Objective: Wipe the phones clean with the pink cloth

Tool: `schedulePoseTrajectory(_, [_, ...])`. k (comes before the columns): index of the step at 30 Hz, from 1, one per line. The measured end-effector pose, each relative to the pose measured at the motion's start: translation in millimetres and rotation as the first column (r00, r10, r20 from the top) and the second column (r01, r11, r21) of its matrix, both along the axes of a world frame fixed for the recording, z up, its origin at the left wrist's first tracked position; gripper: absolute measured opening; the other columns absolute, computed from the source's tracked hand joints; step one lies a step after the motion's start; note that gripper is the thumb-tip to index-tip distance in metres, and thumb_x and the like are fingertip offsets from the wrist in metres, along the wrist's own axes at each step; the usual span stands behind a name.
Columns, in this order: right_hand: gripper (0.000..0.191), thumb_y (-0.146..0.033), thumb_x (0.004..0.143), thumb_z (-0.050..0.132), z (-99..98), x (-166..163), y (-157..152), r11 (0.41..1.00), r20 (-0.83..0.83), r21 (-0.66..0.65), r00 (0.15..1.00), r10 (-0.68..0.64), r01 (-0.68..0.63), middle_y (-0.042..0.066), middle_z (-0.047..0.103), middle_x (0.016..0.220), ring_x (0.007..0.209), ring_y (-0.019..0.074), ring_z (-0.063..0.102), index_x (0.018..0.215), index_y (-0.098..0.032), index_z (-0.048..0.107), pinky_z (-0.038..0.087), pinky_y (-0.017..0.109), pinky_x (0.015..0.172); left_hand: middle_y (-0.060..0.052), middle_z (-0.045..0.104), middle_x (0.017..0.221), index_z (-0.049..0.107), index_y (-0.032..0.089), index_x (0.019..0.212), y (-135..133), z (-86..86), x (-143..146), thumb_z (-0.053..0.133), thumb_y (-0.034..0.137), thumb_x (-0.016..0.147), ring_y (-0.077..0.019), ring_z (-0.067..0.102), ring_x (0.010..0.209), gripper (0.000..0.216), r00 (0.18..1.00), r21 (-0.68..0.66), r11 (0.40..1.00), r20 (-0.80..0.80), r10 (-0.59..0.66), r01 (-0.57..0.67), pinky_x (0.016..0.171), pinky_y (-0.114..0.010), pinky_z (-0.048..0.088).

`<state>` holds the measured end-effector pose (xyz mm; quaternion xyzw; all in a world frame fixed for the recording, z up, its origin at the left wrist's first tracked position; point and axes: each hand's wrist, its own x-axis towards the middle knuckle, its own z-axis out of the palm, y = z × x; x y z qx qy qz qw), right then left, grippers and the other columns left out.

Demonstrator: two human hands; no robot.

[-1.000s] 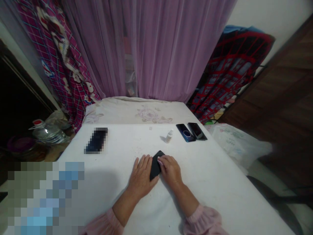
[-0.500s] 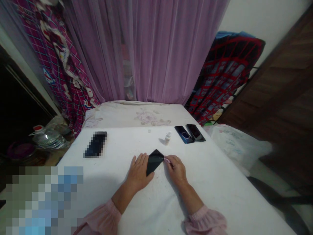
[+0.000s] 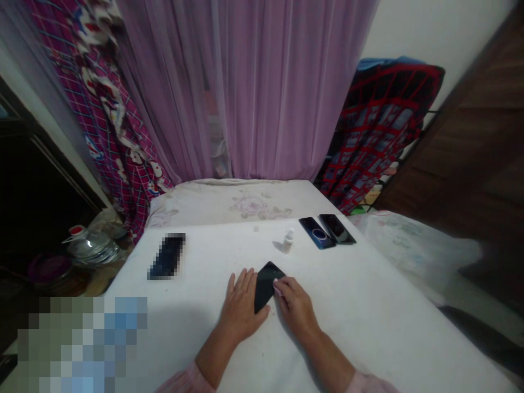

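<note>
A dark smartphone (image 3: 264, 285) lies slanted on the white-covered table, partly hidden under my left hand (image 3: 243, 307). That hand grips it from the left, fingers stretched along its side and thumb at the near edge. My right hand (image 3: 298, 307) is closed in a pinch on a small pale pink cloth (image 3: 277, 285), which touches the phone's right side. Much of the cloth is hidden by the fingers. Beyond the hands, a small white bottle (image 3: 288, 241) stands upright.
Two more phones, one blue (image 3: 317, 233) and one dark (image 3: 338, 229), lie side by side at the far right. A blurred dark object (image 3: 167, 256) lies on the left. Purple curtains (image 3: 262, 93) hang behind the table; a water jug (image 3: 88, 244) stands beyond its left side.
My right hand and the cloth have moved from the phone's right corner inward along its right edge. My left hand still holds the phone. The whole view has shifted slightly.
</note>
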<state>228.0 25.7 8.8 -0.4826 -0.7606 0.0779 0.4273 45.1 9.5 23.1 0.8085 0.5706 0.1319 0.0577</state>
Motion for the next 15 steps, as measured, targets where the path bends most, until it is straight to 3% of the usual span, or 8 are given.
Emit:
schedulePoseTrajectory(5, [0.029, -0.02, 0.092, 0.045, 0.2, -7, -8, 0.995, -0.026, -0.008, 0.995, 0.1, -0.1, 0.009, 0.069, 0.091, 0.078, 0.0178, 0.066, 0.1, -0.022, 0.073, 0.056, 0.027, 0.069, -0.014, 0.038, 0.154, 0.036, 0.011, 0.147, -1, 2.7, -3, 0.052, 0.041, 0.085, -0.0302, 0.029, 0.145, 0.07, 1.0, -0.041, 0.999, 0.029, -0.005, 0.006, 0.119, -0.056, 0.02])
schedulePoseTrajectory(11, [0.029, -0.025, 0.09, 0.047, -6.4, 13, 18, 0.992, -0.069, -0.127, 0.998, -0.01, 0.002, 0.009, 0.068, 0.093, 0.083, 0.0196, 0.067, 0.097, -0.021, 0.075, 0.056, 0.029, 0.074, -0.011, 0.03, 0.158, 0.03, 0.011, 0.151, 0, 9.6, -5, 0.049, 0.044, 0.086, -0.0285, 0.02, 0.148, 0.075, 0.998, -0.166, 0.986, 0.062, -0.013, 0.023, 0.122, -0.052, 0.009])
schedulePoseTrajectory(15, [0.028, -0.023, 0.089, 0.048, -8.1, 16, 24, 0.993, -0.062, -0.107, 0.996, -0.061, 0.055, 0.009, 0.069, 0.092, 0.083, 0.0201, 0.067, 0.095, -0.021, 0.075, 0.056, 0.03, 0.075, -0.012, 0.03, 0.158, 0.03, 0.013, 0.151, 1, 12.4, -5, 0.05, 0.043, 0.085, -0.0298, 0.021, 0.148, 0.075, 0.998, -0.168, 0.985, 0.056, -0.022, 0.031, 0.121, -0.054, 0.011])
